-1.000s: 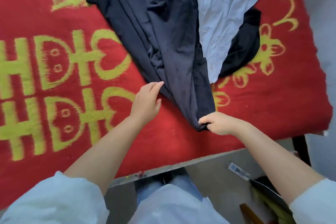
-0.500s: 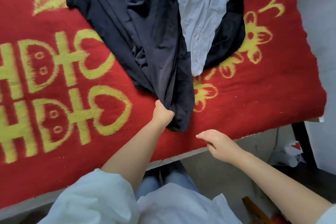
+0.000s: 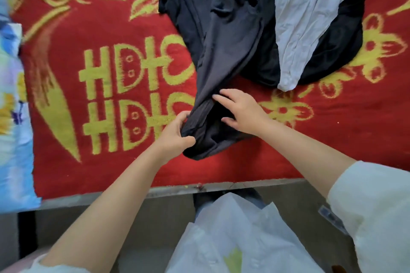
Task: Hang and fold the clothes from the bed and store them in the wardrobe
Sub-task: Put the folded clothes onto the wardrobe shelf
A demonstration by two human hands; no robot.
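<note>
We're early in task: left hand (image 3: 177, 134) pinches end of dark garment (image 3: 224, 51) on bed (image 3: 332, 139); right hand (image 3: 240, 111) flat on it, fingers spread. Grey garment (image 3: 304, 17) w/ rest of pile untouched. Nothing folded or hung yet; wardrobe not in view.

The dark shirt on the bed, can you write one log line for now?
left hand: grips dark garment end | right hand: flat on it | grey garment: untouched | bed blanket
</note>
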